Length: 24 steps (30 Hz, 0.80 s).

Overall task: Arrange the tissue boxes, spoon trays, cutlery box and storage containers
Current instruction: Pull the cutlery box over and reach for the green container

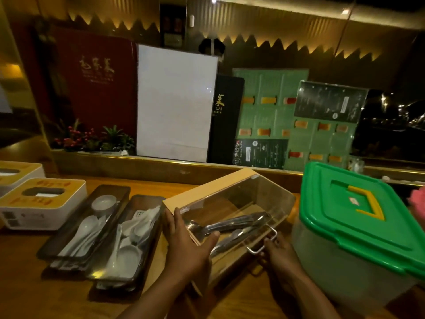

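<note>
A clear-lidded cutlery box (239, 199) with a wooden frame lies at an angle in the middle of the wooden counter, metal cutlery inside. My left hand (190, 245) grips its near left corner. My right hand (278, 252) holds the box's near end just below the metal handle (262, 245). Two dark spoon trays (89, 217) (128, 238) with white spoons lie side by side to the left. Two white tissue boxes with yellow tops (43, 203) (16, 173) stand at the far left. A translucent storage container with a green lid (358, 226) stands on the right.
Menus and a white board (174, 102) lean against the back ledge. A small plant arrangement (92, 139) sits at the back left. Something pink (417, 203) shows at the right edge. Bare counter (34, 295) lies in front of the trays.
</note>
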Available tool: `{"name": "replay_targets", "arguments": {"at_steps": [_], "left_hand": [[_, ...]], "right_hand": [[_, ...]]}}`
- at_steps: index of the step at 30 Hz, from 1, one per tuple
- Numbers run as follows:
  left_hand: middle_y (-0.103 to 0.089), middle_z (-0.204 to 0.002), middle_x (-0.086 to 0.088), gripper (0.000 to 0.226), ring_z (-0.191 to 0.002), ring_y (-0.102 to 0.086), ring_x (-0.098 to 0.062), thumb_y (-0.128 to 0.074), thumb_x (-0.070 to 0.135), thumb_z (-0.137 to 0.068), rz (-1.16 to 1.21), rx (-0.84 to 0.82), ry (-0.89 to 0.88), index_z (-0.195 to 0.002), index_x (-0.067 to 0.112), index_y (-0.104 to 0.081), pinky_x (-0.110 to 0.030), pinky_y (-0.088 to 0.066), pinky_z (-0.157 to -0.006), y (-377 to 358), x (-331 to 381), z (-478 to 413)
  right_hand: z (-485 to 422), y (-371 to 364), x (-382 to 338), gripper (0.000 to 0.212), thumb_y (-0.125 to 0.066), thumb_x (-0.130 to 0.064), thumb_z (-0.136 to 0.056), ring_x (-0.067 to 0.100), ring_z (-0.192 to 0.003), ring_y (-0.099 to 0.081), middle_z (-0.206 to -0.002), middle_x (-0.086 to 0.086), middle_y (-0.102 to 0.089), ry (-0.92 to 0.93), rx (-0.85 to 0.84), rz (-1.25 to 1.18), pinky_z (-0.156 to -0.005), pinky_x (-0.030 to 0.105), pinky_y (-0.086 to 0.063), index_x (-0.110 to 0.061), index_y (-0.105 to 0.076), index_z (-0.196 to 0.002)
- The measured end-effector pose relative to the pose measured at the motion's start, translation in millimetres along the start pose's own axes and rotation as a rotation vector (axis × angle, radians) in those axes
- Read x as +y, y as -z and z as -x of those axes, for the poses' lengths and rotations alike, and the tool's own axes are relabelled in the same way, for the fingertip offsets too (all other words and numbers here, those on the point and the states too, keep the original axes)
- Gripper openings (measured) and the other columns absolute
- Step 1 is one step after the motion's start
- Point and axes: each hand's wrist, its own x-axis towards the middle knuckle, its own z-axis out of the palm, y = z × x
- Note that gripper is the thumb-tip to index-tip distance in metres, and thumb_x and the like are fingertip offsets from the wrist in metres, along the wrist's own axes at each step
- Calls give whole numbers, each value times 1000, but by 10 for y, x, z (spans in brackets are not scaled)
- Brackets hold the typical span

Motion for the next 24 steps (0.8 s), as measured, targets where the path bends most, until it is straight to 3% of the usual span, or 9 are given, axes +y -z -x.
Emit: {"name": "replay_targets", "arguments": {"at_steps": [3,5,7,11,14,16,20,22,24], "left_hand": [[27,-162,15,127,-153,9,-23,-77,67,-65,-11,-21,-26,-155,43,10,-50,-18,-118,55,-25,-275],[28,-162,16,121,-153,3,-21,-79,57,-71,-14,-50,-60,-157,37,4,-47,-19,-118,106,-7,-433],[25,-162,17,117,-153,-4,-22,-80,50,-74,9,-95,-85,-158,34,-1,-46,-24,-117,165,26,-586],[3,-168,11,117,-150,-18,-25,-84,53,-69,18,-178,-55,-158,38,-9,-52,-30,-115,299,-29,-924],[-27,-163,2,119,-143,-37,-34,-87,67,-55,92,-226,-34,-151,48,-18,-60,-44,-105,387,-105,-1157],[-42,-154,-2,115,-136,-46,-35,-89,62,-56,126,-251,-12,-149,48,-24,-60,-48,-99,407,-141,-1273],[-61,-126,1,84,-114,-60,-27,-88,31,-69,269,-252,31,-140,37,-43,-54,-56,-88,419,-117,-1425],[-59,-111,9,56,-103,-59,-20,-81,24,-79,303,-231,79,-124,37,-50,-46,-56,-79,420,-113,-1474],[-62,-107,6,41,-99,-62,-20,-74,23,-86,334,-228,118,-117,41,-53,-42,-55,-74,439,-121,-1518]], "right_hand": [[-101,-80,-11,23,-46,-6,-103,17,-63,-67,-94,15,-73,12,22,35,-51,29,-51,-20,-63,-112],[-153,-134,-15,22,-48,-7,-103,16,-64,-64,-98,17,-72,2,46,54,-47,26,-48,-21,-63,-113],[-225,-185,2,22,-51,-11,-102,22,-71,-66,-103,17,-72,-9,82,61,-50,29,-52,-23,-63,-116],[-397,-285,130,17,-56,-30,-98,28,-88,-75,-99,1,-76,-44,175,96,-74,53,-63,-36,-65,-111],[-638,-289,361,24,-56,-47,-87,23,-94,-73,-102,-7,-75,-46,217,89,-79,53,-62,-46,-63,-110],[-609,-350,327,19,-55,-49,-87,23,-96,-72,-106,-6,-73,-57,214,85,-81,51,-62,-48,-62,-105],[-291,-568,-32,16,-54,-36,-101,26,-85,-73,-102,6,-71,-128,218,61,-61,35,-59,-24,-62,-107],[-225,-637,-75,15,-52,-33,-103,28,-87,-73,-102,7,-69,-163,224,48,-66,39,-61,-22,-61,-107],[-185,-690,-70,14,-51,-33,-103,28,-88,-73,-105,6,-68,-178,216,15,-77,44,-60,-22,-60,-108]]}}
